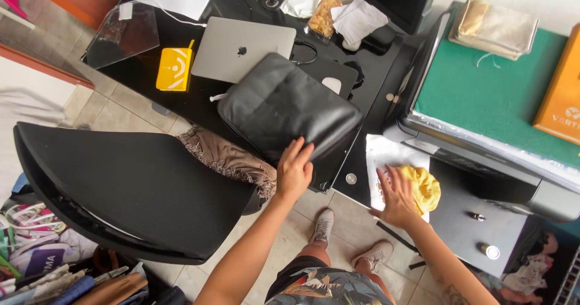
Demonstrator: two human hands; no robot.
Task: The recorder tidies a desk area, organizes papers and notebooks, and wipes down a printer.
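The left hand [294, 171], fingers extended and slightly spread, rests flat on the near edge of a black leather bag [289, 108] and grips nothing. The right hand [396, 197], open with fingers fanned, lies palm down on a white sheet of paper [386, 154], its fingertips touching a crumpled yellow cloth [425, 187]; it pinches nothing. The bag lies tilted on a black desk [199, 102], overlapping the corner of a closed silver laptop [241, 48]. A yellow box-shaped device [174, 69] stands just beside the laptop, on its left. Below the bag, a fringed brown cloth [226, 158] drapes over the curved back of a black chair [121, 190]. To the right of the paper, a grey machine bears a green mat [483, 93], on which sit a folded beige pouch [494, 28] and an orange box [562, 93]. The person's grey shoes [323, 226] stand on the tiled floor [115, 108] between the arms.
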